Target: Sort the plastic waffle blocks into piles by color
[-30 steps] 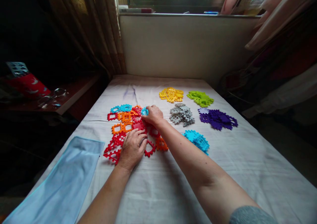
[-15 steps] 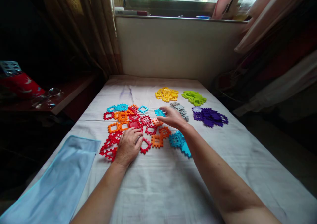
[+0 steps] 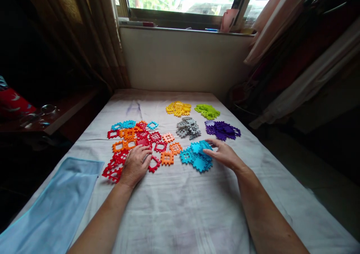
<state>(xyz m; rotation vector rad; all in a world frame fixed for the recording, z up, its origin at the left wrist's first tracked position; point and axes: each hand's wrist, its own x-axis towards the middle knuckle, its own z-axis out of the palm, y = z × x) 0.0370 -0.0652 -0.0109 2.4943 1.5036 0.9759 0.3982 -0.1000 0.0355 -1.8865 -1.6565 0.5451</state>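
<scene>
Just right of centre, your right hand (image 3: 224,153) touches blue pieces (image 3: 200,162), grip unclear; your left hand (image 3: 135,165) rests loosely open on red pieces (image 3: 114,164).

There is one yellow pile (image 3: 178,108), one green pile (image 3: 207,111), one gray pile (image 3: 188,128), one purple pile (image 3: 224,130), one blue pile (image 3: 201,163), one mixed spread (image 3: 143,142).
</scene>
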